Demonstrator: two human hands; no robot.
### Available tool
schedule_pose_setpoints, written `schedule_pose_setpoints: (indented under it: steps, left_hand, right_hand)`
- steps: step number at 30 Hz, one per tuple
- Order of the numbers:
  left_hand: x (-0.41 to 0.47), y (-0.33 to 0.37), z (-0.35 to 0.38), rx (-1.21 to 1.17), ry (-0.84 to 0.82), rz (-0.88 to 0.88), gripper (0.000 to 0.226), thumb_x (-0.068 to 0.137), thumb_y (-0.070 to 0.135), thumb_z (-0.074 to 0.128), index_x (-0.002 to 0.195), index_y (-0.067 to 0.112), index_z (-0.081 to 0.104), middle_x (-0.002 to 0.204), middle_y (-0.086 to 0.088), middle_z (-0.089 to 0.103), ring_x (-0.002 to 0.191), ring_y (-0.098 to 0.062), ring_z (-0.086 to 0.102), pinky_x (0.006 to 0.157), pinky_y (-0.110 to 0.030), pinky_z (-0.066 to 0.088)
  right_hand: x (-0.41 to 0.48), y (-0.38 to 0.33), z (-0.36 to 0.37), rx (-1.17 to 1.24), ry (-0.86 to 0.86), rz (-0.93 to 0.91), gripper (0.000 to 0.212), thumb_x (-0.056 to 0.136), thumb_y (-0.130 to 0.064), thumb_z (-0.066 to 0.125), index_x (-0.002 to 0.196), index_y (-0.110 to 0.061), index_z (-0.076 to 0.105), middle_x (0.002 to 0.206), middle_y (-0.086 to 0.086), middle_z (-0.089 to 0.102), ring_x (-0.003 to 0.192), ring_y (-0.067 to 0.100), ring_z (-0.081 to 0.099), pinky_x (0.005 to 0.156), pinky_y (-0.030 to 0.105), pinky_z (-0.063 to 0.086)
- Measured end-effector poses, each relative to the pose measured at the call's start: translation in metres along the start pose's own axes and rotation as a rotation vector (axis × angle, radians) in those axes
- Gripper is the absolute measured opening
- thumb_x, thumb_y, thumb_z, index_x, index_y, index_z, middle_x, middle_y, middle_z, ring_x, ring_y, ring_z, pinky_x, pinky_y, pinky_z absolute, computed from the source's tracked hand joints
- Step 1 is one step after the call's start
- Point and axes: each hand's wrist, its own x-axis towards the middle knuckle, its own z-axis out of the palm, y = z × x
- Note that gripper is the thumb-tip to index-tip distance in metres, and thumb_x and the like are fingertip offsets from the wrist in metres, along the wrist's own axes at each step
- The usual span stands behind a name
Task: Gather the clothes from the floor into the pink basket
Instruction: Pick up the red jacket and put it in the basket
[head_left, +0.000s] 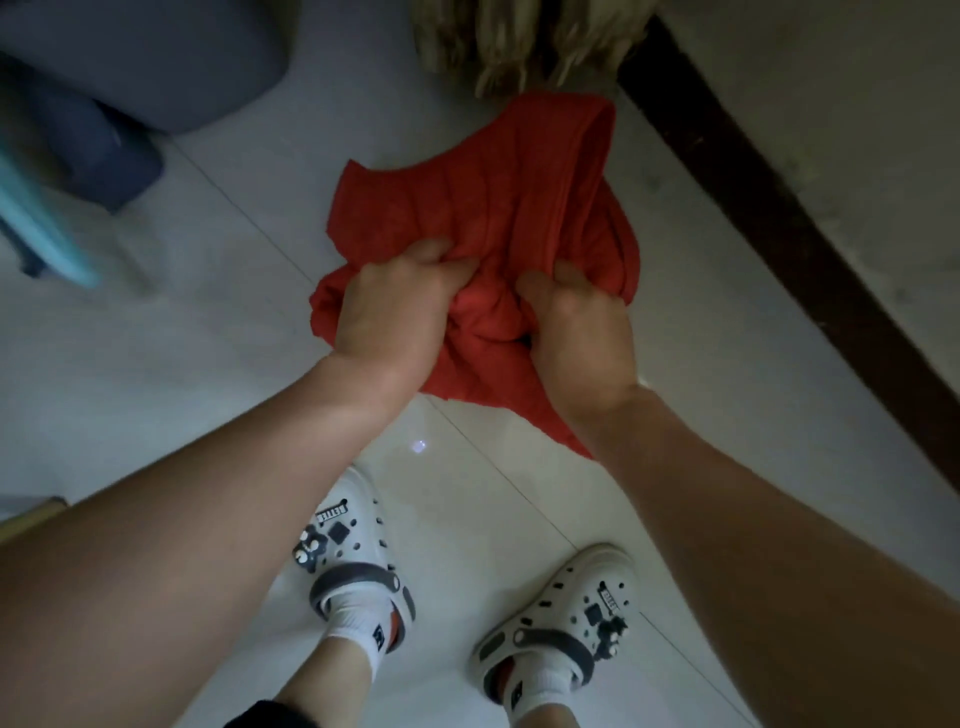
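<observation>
A red garment (498, 197) lies bunched on the white tiled floor in front of my feet. My left hand (389, 312) grips a fold at its near left part. My right hand (576, 327) grips the cloth just beside it, on the near right. Both hands are closed into the fabric, and their fingertips are buried in it. The far part of the garment spreads out toward the wall. The pink basket is not in view.
A pale mop head (524, 41) lies just beyond the garment. A dark skirting board (779, 218) runs along the wall at right. A grey rounded object (156, 57) and a light blue edge (41, 223) stand at the far left. My white clogs (353, 551) stand below.
</observation>
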Motion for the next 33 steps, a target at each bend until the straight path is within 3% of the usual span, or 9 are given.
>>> schedule_pose_setpoints:
  steps: [5, 9, 13, 17, 20, 29, 33]
  left_hand:
    - [-0.019, 0.067, -0.109, -0.017, 0.054, 0.089, 0.046, 0.085, 0.032, 0.033, 0.117, 0.025, 0.066, 0.126, -0.005, 0.061, 0.089, -0.039, 0.067, 0.069, -0.046, 0.056]
    - [-0.034, 0.130, -0.209, 0.045, 0.131, 0.233, 0.038, 0.087, 0.023, 0.041, 0.114, 0.019, 0.067, 0.127, -0.007, 0.062, 0.087, -0.038, 0.064, 0.065, -0.046, 0.057]
    - [-0.056, 0.189, -0.300, 0.088, 0.227, 0.408, 0.034, 0.088, 0.015, 0.042, 0.105, 0.010, 0.071, 0.120, -0.011, 0.066, 0.083, -0.036, 0.064, 0.057, -0.044, 0.057]
    - [-0.087, 0.245, -0.387, 0.123, 0.351, 0.600, 0.026, 0.090, 0.007, 0.048, 0.103, 0.008, 0.071, 0.118, -0.009, 0.067, 0.084, -0.032, 0.065, 0.060, -0.040, 0.058]
    - [-0.117, 0.282, -0.439, 0.139, 0.422, 0.693, 0.023, 0.093, 0.009, 0.050, 0.102, 0.012, 0.070, 0.120, -0.005, 0.067, 0.086, -0.028, 0.066, 0.060, -0.038, 0.057]
    - [-0.223, 0.360, -0.516, 0.087, 0.396, 1.115, 0.021, 0.089, 0.012, 0.055, 0.102, 0.014, 0.072, 0.118, -0.007, 0.068, 0.087, -0.027, 0.067, 0.079, -0.033, 0.055]
    - [-0.290, 0.405, -0.526, 0.033, 0.288, 1.339, 0.023, 0.087, 0.011, 0.054, 0.101, 0.014, 0.072, 0.117, -0.007, 0.068, 0.088, -0.026, 0.067, 0.080, -0.032, 0.054]
  right_hand:
    - [-0.025, -0.030, -0.130, 0.029, 0.040, 0.094, 0.019, 0.065, 0.005, 0.064, 0.074, -0.012, 0.064, 0.069, 0.010, 0.057, 0.049, 0.032, 0.054, 0.044, 0.025, 0.026]
    - [-0.049, -0.062, -0.252, 0.047, 0.124, 0.103, 0.013, 0.075, -0.013, 0.048, 0.074, -0.013, 0.061, 0.070, 0.009, 0.054, 0.053, 0.035, 0.054, 0.043, 0.030, 0.030]
    - [-0.079, -0.096, -0.357, 0.047, 0.177, 0.153, 0.014, 0.074, -0.014, 0.037, 0.069, -0.014, 0.050, 0.067, 0.002, 0.040, 0.051, 0.030, 0.038, 0.043, 0.031, 0.029]
    - [-0.117, -0.131, -0.455, 0.003, 0.241, 0.247, 0.016, 0.070, 0.001, 0.057, 0.068, -0.012, 0.048, 0.065, 0.001, 0.034, 0.052, 0.028, 0.033, 0.041, 0.037, 0.035]
    - [-0.153, -0.163, -0.517, -0.009, 0.330, 0.313, 0.019, 0.068, 0.003, 0.061, 0.067, -0.012, 0.048, 0.064, 0.000, 0.033, 0.051, 0.027, 0.033, 0.041, 0.038, 0.036]
    - [-0.286, -0.255, -0.608, -0.091, 0.598, 0.670, 0.008, 0.073, -0.007, 0.052, 0.069, -0.014, 0.054, 0.064, 0.004, 0.042, 0.050, 0.032, 0.046, 0.045, 0.030, 0.025]
    - [-0.369, -0.285, -0.623, -0.147, 0.699, 0.907, 0.008, 0.076, -0.009, 0.056, 0.073, -0.017, 0.057, 0.068, 0.006, 0.051, 0.054, 0.034, 0.053, 0.047, 0.031, 0.026]
